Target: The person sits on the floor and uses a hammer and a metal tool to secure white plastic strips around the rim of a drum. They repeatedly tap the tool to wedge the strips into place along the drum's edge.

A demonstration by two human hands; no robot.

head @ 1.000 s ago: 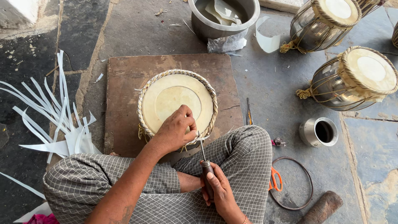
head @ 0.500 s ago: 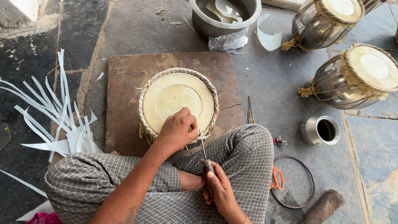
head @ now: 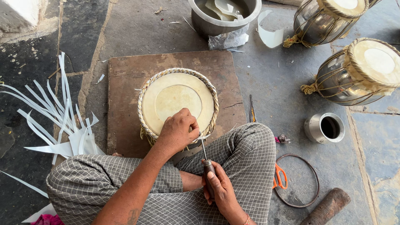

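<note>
Barely any shift since the earlier frames: left hand (head: 178, 132) still clamped on the drum head (head: 178, 101) rim at 6 o'clock, pinching a white strip. Right hand (head: 220, 191) fisted around the awl (head: 205, 156), tip at the braided edge. Drum sits on the wooden board (head: 125, 83). Braid looks complete around the rim; cut strips (head: 54, 121) lie at 9 o'clock.

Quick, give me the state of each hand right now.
Left hand: closed, fingers pinching at the near rim of the drum.
Right hand: closed around the handle of the awl.
</note>
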